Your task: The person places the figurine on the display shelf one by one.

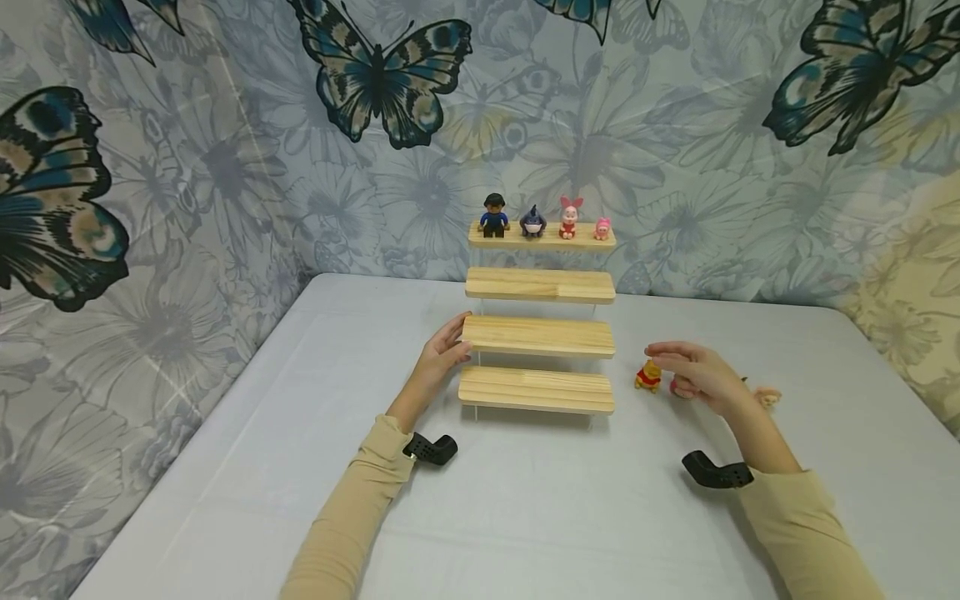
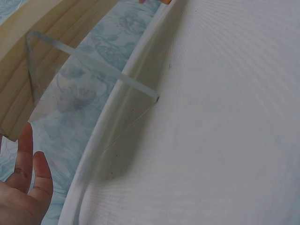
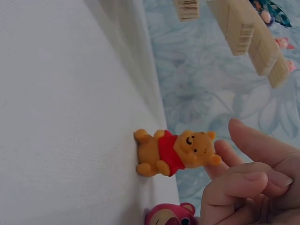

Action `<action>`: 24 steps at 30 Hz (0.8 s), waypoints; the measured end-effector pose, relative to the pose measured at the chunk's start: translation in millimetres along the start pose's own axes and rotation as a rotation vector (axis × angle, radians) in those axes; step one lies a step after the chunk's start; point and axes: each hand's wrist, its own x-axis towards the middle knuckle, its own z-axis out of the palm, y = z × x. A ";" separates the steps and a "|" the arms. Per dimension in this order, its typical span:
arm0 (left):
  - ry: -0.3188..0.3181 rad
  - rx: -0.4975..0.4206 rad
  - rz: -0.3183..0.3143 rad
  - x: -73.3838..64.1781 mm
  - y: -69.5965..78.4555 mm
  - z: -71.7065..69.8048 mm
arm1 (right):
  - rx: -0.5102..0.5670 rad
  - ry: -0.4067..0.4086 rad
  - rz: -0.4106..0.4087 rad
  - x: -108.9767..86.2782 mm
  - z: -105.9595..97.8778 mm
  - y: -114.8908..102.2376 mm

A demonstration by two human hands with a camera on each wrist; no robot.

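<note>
The left hand (image 1: 441, 354), fingers apart, touches a wooden shelf (image 1: 538, 337), while the right hand (image 1: 701, 377), fingers loosely bent and spread, reaches to the bear figurine (image 1: 647, 379), upright on the counter (image 1: 540, 508), long axis vertical, facing the person.

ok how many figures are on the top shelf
4, left to right along the top shelf: the black-and-blue figure, the dark grey figure, the larger pink-eared figure and the small pink figure at the right end. None seems hidden.
</note>
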 end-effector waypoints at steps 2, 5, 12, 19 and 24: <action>-0.004 0.001 0.002 -0.1 0.1 0.3 | -0.038 0.002 0.000 -0.5 0.5 1.6; -0.007 -0.001 0.005 0.1 0.0 0.4 | -0.078 0.007 0.009 -0.3 0.8 3.0; -0.011 0.000 0.000 -0.2 0.1 -0.2 | -0.138 0.029 0.038 0.6 1.1 3.8; -0.008 -0.006 -0.006 -0.8 0.1 -0.3 | -0.136 0.016 0.045 0.0 1.3 4.7; -0.004 -0.005 -0.007 0.0 -0.3 -0.3 | -0.141 0.002 0.037 -1.3 1.0 5.0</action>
